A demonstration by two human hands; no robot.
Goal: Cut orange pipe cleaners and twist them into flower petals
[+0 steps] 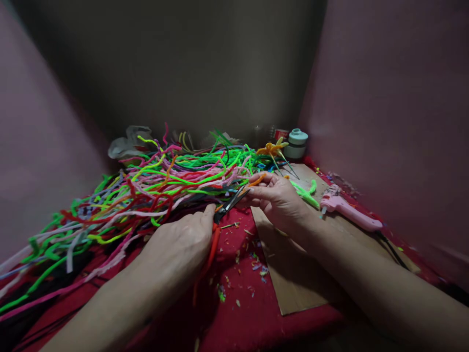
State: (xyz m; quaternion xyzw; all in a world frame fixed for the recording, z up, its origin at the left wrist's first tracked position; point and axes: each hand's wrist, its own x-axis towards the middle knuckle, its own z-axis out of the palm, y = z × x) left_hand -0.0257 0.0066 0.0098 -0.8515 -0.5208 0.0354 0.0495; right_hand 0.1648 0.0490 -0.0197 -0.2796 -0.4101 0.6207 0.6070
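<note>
Slantwise, scissors [220, 215] in left grip [186, 237], blades [230, 203] beyond

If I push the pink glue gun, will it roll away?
The pink glue gun probably won't roll: it's lying down, with a long handle stretching out. It might drag or swing a little, because a dark cord trails near its handle end.

Craft corner with pipe cleaners [183, 178]

Dark-bladed scissors [228, 205], parted, beside orange pipe cleaner [258, 180]
</note>
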